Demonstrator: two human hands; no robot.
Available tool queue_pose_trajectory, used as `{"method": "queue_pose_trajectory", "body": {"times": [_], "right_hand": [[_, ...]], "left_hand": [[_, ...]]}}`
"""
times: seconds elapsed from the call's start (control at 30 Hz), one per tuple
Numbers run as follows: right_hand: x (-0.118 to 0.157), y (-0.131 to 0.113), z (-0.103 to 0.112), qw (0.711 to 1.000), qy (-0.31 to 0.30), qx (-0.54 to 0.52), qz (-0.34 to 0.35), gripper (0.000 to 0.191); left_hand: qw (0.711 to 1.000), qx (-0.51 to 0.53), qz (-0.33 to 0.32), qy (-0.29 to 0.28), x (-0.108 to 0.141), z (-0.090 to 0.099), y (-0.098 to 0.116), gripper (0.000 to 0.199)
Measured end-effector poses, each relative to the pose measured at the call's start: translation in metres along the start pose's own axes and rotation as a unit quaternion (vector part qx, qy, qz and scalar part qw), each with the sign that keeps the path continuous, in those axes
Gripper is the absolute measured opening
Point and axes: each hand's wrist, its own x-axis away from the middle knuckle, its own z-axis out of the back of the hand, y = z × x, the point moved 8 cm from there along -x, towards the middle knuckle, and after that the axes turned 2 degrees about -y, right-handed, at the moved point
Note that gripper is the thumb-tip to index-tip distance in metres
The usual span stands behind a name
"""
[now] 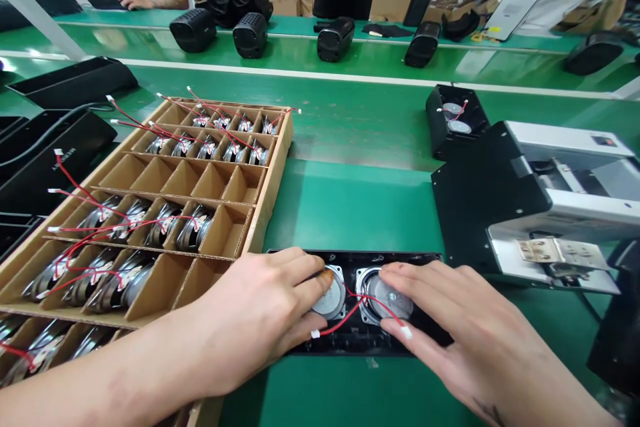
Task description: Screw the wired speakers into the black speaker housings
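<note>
Two round metal speakers, the left one (332, 296) and the right one (384, 297), lie side by side with their backs up in a black panel (350, 345) on the green bench. Red wires with white connectors cross between them. My left hand (273, 303) has its fingers curled over the left speaker, gripping its edge. Around the right speaker, my right hand (443, 310) sets its fingers and thumb on the far and near edges. Part of each speaker is hidden by the fingers.
A divided cardboard box (273, 197) of wired speakers stands at the left. At the right are a white and black machine (565, 207) and a black housing (457, 121) with two speakers. People work behind a conveyor (370, 70) carrying black units.
</note>
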Motion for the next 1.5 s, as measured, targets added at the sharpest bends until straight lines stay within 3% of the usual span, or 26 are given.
{"method": "queue_pose_trajectory", "body": {"times": [0.57, 0.73, 1.17, 1.5], "right_hand": [[0.0012, 0.0006, -0.0019, 0.999, 0.025, -0.018, -0.028, 0.029], [0.0009, 0.0010, -0.0018, 1.000, 0.012, 0.016, 0.010, 0.033], [0.0001, -0.0007, -0.0013, 1.000, 0.009, 0.012, -0.013, 0.029], [0.0015, -0.0002, -0.0037, 1.000, 0.005, 0.020, -0.019, 0.030]], "left_hand": [[1.000, 0.020, 0.007, 0.012, 0.0035, -0.0031, -0.0032, 0.028], [1.000, 0.023, 0.005, 0.014, 0.0016, -0.0040, -0.0029, 0.029], [0.999, 0.027, 0.022, -0.011, -0.0025, 0.0009, -0.0007, 0.011], [1.000, 0.015, 0.008, 0.019, 0.0024, -0.0056, -0.0018, 0.024]]}}
